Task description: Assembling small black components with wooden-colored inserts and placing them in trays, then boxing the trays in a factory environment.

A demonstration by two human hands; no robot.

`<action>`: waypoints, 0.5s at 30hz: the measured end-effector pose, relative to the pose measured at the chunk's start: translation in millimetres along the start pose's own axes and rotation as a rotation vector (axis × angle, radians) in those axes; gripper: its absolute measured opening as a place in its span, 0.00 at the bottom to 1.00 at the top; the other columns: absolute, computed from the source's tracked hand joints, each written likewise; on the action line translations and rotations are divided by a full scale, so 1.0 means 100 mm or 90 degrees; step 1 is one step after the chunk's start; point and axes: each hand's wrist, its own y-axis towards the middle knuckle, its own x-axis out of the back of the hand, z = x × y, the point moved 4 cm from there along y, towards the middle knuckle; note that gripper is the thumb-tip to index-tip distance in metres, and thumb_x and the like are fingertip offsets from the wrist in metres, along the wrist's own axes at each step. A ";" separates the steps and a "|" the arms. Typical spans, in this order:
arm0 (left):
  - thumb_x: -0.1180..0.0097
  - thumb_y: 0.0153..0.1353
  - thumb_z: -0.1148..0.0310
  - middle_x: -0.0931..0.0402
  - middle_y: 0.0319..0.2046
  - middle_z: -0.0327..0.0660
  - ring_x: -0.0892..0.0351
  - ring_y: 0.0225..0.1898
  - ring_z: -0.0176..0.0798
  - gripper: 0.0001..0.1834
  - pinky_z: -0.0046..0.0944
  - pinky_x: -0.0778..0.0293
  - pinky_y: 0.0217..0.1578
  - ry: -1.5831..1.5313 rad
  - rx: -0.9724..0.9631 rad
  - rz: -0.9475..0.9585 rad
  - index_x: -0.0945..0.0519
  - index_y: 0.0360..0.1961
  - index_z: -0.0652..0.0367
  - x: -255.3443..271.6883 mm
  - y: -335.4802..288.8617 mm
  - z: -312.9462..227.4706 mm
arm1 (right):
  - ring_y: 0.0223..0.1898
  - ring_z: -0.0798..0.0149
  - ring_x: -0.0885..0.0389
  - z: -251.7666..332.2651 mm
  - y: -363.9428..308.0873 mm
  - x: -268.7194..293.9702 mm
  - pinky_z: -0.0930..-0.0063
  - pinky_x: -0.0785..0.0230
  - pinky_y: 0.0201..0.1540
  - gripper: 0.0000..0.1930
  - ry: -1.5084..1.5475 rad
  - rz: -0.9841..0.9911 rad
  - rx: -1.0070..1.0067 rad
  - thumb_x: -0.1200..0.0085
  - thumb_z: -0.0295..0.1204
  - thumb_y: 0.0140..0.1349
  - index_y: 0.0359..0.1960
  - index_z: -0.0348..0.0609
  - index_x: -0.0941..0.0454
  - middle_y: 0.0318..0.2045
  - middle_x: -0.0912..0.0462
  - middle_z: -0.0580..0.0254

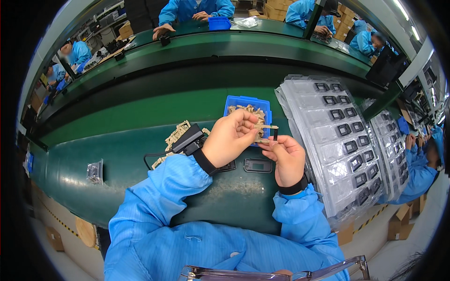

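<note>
Between my hands is a small tan and black bracket-shaped piece (275,134). The fingertips of my left hand (230,136) pinch it at its upper tan strip. Lower down, the thumb and fingers of my right hand (287,160) grip it too. Just beyond my fingers stands a blue bin (268,107) filled with similar tan pieces (254,111). A dark rectangular frame (258,165) lies flat on the green table below my hands. Part of another dark piece (228,166) shows beside my left wrist, mostly covered by it.
More tan pieces (177,133) are heaped left of my left wrist, which carries a black device (188,138). Clear plastic trays (313,122) with black frames stand at right. A small clear package (94,172) sits far left. Co-workers in blue sit beyond the green ledge (225,45).
</note>
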 end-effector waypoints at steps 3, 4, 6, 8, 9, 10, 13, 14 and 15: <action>0.41 0.62 0.79 0.17 0.38 0.43 0.18 0.39 0.31 0.12 0.31 0.21 0.41 0.100 -0.072 0.055 0.22 0.47 0.67 -0.01 -0.01 -0.06 | 0.42 0.67 0.15 0.07 0.00 -0.04 0.79 0.23 0.44 0.10 -0.029 0.034 0.117 0.47 0.18 0.65 0.48 0.30 0.24 0.39 0.16 0.56; 0.40 0.61 0.79 0.17 0.38 0.43 0.17 0.40 0.32 0.11 0.31 0.21 0.41 0.125 -0.127 0.112 0.20 0.45 0.66 -0.04 -0.02 -0.09 | 0.43 0.68 0.16 0.09 0.00 -0.05 0.79 0.24 0.46 0.10 -0.061 0.050 0.126 0.47 0.18 0.65 0.47 0.30 0.24 0.39 0.16 0.57; 0.39 0.59 0.79 0.16 0.37 0.43 0.16 0.39 0.34 0.09 0.32 0.21 0.40 0.211 -0.179 0.068 0.20 0.42 0.65 -0.05 -0.05 -0.16 | 0.41 0.70 0.16 0.04 0.03 0.01 0.78 0.23 0.45 0.08 -0.114 0.089 0.114 0.46 0.18 0.65 0.44 0.30 0.21 0.38 0.15 0.58; 0.37 0.56 0.78 0.16 0.36 0.45 0.14 0.38 0.43 0.07 0.37 0.19 0.39 0.342 -0.225 -0.011 0.19 0.37 0.64 -0.07 -0.09 -0.19 | 0.40 0.70 0.16 0.04 0.01 0.00 0.79 0.23 0.44 0.07 -0.141 0.068 0.105 0.46 0.18 0.65 0.43 0.30 0.21 0.37 0.15 0.58; 0.37 0.56 0.78 0.16 0.36 0.45 0.14 0.38 0.43 0.07 0.37 0.19 0.39 0.341 -0.225 -0.010 0.19 0.37 0.64 -0.07 -0.08 -0.16 | 0.39 0.70 0.15 0.04 0.01 0.01 0.79 0.23 0.43 0.06 -0.168 0.048 0.096 0.46 0.18 0.65 0.42 0.29 0.20 0.36 0.15 0.57; 0.37 0.55 0.77 0.16 0.36 0.44 0.15 0.37 0.44 0.07 0.38 0.19 0.39 0.410 -0.329 -0.013 0.18 0.37 0.63 -0.09 -0.10 -0.17 | 0.39 0.70 0.15 0.04 0.00 0.01 0.79 0.23 0.43 0.06 -0.168 0.048 0.095 0.46 0.18 0.65 0.42 0.29 0.20 0.36 0.15 0.57; 0.36 0.54 0.75 0.17 0.36 0.43 0.15 0.37 0.47 0.08 0.41 0.19 0.38 0.497 -0.430 -0.028 0.18 0.36 0.62 -0.14 -0.17 -0.20 | 0.37 0.69 0.15 0.02 0.00 0.01 0.79 0.22 0.42 0.07 -0.164 0.043 0.092 0.46 0.18 0.65 0.42 0.28 0.20 0.36 0.14 0.56; 0.35 0.53 0.74 0.17 0.36 0.44 0.15 0.37 0.48 0.08 0.41 0.19 0.38 0.514 -0.427 -0.037 0.18 0.36 0.61 -0.16 -0.19 -0.21 | 0.38 0.69 0.15 0.03 -0.01 0.00 0.79 0.22 0.43 0.07 -0.163 0.041 0.105 0.46 0.18 0.64 0.43 0.28 0.19 0.37 0.14 0.55; 0.35 0.53 0.74 0.17 0.36 0.44 0.15 0.37 0.48 0.08 0.41 0.19 0.38 0.514 -0.427 -0.037 0.18 0.36 0.61 -0.17 -0.20 -0.22 | 0.39 0.69 0.15 0.04 -0.02 -0.01 0.79 0.22 0.43 0.08 -0.161 0.039 0.119 0.45 0.17 0.64 0.43 0.28 0.19 0.37 0.14 0.54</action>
